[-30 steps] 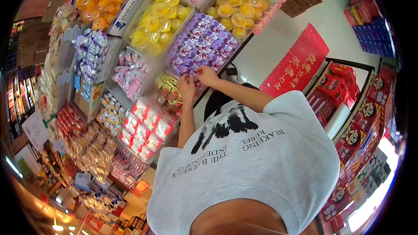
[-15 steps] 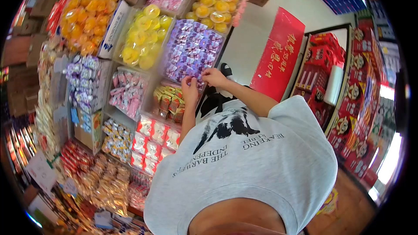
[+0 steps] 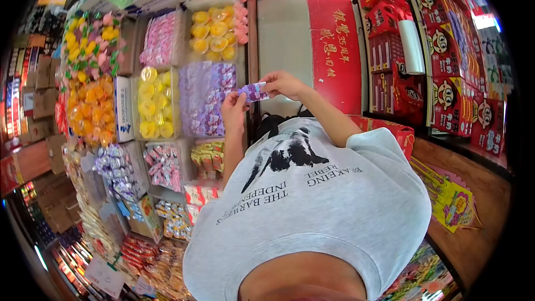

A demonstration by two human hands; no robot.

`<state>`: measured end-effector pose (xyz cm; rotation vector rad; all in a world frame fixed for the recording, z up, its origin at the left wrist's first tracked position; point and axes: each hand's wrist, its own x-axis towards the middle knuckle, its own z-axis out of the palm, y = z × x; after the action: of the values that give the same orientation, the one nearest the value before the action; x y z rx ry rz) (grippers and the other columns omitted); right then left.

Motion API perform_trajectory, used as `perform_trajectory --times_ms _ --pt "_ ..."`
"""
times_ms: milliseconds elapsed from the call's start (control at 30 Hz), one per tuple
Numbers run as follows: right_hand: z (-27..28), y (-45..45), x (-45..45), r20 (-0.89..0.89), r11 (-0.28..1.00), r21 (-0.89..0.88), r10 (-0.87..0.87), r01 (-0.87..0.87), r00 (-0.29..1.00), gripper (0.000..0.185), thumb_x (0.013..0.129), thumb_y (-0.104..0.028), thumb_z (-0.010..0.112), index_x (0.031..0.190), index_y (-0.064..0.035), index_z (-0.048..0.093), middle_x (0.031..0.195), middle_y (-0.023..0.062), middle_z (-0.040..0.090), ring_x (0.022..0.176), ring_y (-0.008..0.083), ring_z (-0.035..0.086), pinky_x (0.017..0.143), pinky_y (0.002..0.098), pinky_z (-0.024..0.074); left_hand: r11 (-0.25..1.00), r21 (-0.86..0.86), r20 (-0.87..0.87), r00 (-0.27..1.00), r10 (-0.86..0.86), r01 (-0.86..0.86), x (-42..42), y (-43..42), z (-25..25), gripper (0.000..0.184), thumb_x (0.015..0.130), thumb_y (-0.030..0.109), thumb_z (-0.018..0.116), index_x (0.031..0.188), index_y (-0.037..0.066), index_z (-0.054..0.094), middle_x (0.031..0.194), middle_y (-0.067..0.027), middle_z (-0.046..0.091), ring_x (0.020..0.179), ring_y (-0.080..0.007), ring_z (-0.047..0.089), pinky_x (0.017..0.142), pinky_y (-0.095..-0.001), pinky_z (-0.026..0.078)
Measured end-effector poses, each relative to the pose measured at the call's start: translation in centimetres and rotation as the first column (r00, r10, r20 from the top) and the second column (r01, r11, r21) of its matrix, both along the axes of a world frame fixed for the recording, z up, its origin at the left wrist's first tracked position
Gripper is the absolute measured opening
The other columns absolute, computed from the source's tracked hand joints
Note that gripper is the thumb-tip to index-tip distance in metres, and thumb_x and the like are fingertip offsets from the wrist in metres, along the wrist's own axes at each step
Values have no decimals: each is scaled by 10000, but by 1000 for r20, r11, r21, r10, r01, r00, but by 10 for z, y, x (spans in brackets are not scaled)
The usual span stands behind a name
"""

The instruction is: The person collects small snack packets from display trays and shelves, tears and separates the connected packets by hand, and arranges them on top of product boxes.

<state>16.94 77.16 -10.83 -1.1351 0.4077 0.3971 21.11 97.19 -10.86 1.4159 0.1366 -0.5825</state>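
- One small purple packet (image 3: 254, 92) here, stretched out between the two hands, right by the heap of similar purple sweets (image 3: 220, 97) and in front of the shirt (image 3: 312, 206).
- Right hand (image 3: 283, 85) has its far end pinched between thumb and fingers.
- Left hand (image 3: 233, 110) looks to be nipping the near end, thumb on top; can't make out every finger.
- Handling-wise, I'd guess it weighs next to nothing. Wrapper looks thin and shiny, so probably floppy and a bit slick, crinkly too.
- Can't tell if what's inside is hard or crushable, so I'd go easy on the middle.
- Best hold imo: fingertips on the flat ends.
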Motion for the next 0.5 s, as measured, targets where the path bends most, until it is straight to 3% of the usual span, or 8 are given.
perform_trajectory --times_ms 100,333,500 --pt "12 -40 -10 40 993 69 -98 95 994 207 790 -91 674 969 0 624 840 46 635 699 110 597 618 237 504 998 4 46 997 -67 66 5 -42 12 116 863 141 632 923 58 576 784 0 607 653 -77 562 582 -210 437" --pt "21 -152 -63 115 925 162 -363 343 925 249 805 -33 641 1044 12 588 922 60 629 824 135 607 726 265 494 961 -81 -61 962 -268 263 -9 -164 24 132 890 178 613 880 57 560 766 -6 610 640 -81 570 573 -204 420" --pt "13 -218 -116 104 769 95 -639 632 762 250 795 -20 646 1037 6 588 924 62 625 817 140 604 714 270 491 836 -44 -1 837 -548 547 -30 -255 15 170 892 217 608 862 61 547 762 -28 619 650 -101 589 579 -212 416"
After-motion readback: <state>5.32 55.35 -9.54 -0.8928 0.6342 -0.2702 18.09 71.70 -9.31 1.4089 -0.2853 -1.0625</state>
